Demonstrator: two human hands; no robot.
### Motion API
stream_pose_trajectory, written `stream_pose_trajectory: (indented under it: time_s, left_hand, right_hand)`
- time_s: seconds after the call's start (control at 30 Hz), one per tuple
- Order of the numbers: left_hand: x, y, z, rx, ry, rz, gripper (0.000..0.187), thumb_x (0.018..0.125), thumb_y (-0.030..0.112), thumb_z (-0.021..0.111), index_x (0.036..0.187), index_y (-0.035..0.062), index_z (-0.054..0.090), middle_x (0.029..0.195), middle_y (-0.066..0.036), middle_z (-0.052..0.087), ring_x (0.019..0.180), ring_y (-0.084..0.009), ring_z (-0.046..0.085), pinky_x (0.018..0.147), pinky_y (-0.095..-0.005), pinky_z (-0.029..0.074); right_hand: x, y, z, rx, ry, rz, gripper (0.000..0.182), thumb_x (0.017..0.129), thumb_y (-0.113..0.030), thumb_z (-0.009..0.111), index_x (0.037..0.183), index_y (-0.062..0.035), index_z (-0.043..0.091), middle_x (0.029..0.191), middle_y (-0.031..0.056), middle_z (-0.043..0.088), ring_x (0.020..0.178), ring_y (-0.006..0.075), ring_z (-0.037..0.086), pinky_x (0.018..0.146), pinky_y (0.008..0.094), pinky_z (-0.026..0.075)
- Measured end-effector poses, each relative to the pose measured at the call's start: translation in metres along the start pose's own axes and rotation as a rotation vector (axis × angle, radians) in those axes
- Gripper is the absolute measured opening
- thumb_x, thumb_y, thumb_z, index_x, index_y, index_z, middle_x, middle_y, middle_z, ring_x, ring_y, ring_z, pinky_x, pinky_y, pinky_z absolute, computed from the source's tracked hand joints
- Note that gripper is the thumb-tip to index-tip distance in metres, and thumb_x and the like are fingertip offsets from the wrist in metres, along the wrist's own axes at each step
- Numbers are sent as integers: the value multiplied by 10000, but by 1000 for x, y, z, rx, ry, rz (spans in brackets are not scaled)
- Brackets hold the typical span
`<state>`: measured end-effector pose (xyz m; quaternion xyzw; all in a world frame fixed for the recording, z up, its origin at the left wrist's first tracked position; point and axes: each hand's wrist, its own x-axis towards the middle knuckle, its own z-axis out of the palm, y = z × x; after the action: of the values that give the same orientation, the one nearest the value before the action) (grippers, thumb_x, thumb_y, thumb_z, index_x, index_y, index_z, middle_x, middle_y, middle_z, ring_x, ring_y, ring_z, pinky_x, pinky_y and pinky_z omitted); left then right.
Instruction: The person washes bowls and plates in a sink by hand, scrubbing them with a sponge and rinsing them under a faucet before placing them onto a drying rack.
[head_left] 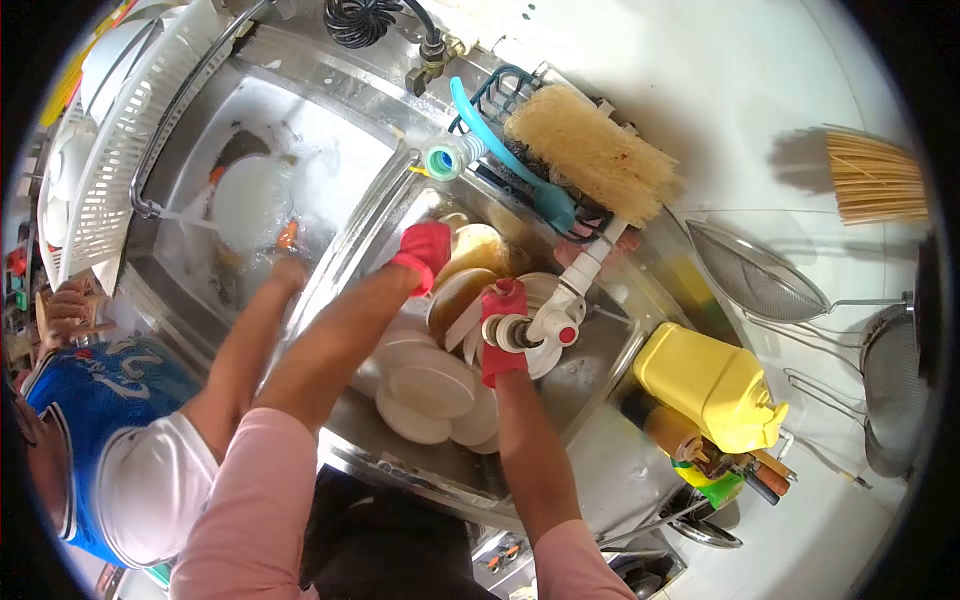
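Observation:
My left hand (425,257), in a red-pink glove, is closed at the left edge of a dish pile in the right sink basin. Right beside it is a stained yellowish dish (478,252); whether the hand grips it is hidden. My right hand (500,360), gloved alike, reaches among the plates, its fingers partly covered by the white tap (540,330). A brown-smeared dish (460,300) leans to its left, with white plates (545,292) on its other side. Stacked white bowls (430,385) lie nearer to me.
A co-worker's hand (290,270) dips into the soapy left basin (330,130) by a white plate (252,200). A white dish rack (125,150) stands left. Behind the basin are a loofah (590,145) and blue brush (510,155); right, a yellow jug (705,385) and strainer (755,270).

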<state>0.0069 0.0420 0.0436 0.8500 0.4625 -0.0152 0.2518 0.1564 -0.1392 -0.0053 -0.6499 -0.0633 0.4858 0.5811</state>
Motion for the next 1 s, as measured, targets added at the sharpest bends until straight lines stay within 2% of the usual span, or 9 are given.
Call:
stream_pose_trajectory:
  time_s: [0.17, 0.3, 0.43, 0.53, 0.63, 0.7, 0.73, 0.87, 1.0]
  left_hand:
    - [60, 14, -36, 343, -290, -17, 205, 813, 189, 676, 983, 109, 758, 1019, -187, 731, 947, -348, 717, 796, -444, 566]
    - [21, 10, -37, -69, 222, 17, 270, 773, 238, 715, 992, 81, 737, 1086, -194, 703, 1043, -379, 653, 880, -480, 535]
    - [-20, -22, 46, -57, 34, -277, 315, 790, 254, 685, 1028, 48, 697, 1170, -236, 628, 1048, -406, 620, 919, -500, 507]
    - [-35, -17, 43, -219, 136, -327, 237, 801, 206, 675, 985, 62, 717, 1046, -235, 663, 1033, -375, 640, 891, -468, 526]
    - [10, -16, -4, 123, -153, -12, 264, 797, 226, 694, 992, 50, 719, 951, -229, 710, 895, -393, 698, 790, -471, 557]
    - [36, -1, -25, 143, -61, -54, 263, 800, 217, 696, 1013, 66, 726, 907, -207, 727, 853, -413, 710, 757, -459, 570]
    - [44, 0, -26, 150, -99, -74, 287, 794, 141, 666, 1062, 41, 680, 1116, -230, 680, 1084, -376, 647, 880, -453, 538]
    - [1, 5, -24, -327, 285, -27, 461, 812, 163, 697, 1264, 99, 634, 1461, -226, 483, 1344, -374, 466, 1112, -442, 389]
    - [-68, 1, 41, -419, 403, -278, 363, 785, 152, 657, 1136, 59, 675, 1249, -228, 620, 1131, -395, 594, 1047, -482, 427]
  right_hand:
    - [-21, 6, -15, -113, -27, 53, 294, 863, -122, 695, 1108, -49, 549, 890, 65, 606, 589, 149, 568, 507, 304, 476]
    - [-26, 7, -16, -158, -22, 28, 286, 867, -129, 689, 1108, -46, 559, 895, 71, 612, 583, 158, 578, 501, 307, 479]
    - [-27, 12, -13, -210, -33, 17, 280, 871, -136, 683, 1109, -42, 570, 900, 77, 619, 578, 167, 587, 495, 310, 482]
    - [-32, 13, -21, -251, -55, 44, 277, 874, -141, 679, 1110, -40, 577, 904, 81, 624, 574, 174, 594, 490, 313, 485]
    - [-34, 12, -36, -284, -83, 76, 274, 876, -146, 675, 1110, -37, 585, 908, 85, 629, 570, 180, 601, 486, 315, 487]
    - [-33, 8, -40, -305, -101, 87, 272, 878, -150, 672, 1111, -36, 590, 910, 88, 632, 567, 185, 606, 483, 317, 489]
    - [-33, 6, -39, -315, -111, 87, 271, 879, -152, 671, 1111, -35, 593, 912, 90, 634, 566, 187, 608, 481, 318, 489]
    - [-36, 3, -31, -382, -139, 75, 269, 883, -159, 665, 1112, -31, 603, 917, 96, 640, 561, 196, 617, 475, 321, 493]
    - [-46, -35, 8, -501, -166, 17, 269, 887, -165, 659, 1113, -28, 613, 922, 102, 647, 555, 205, 627, 469, 325, 496]
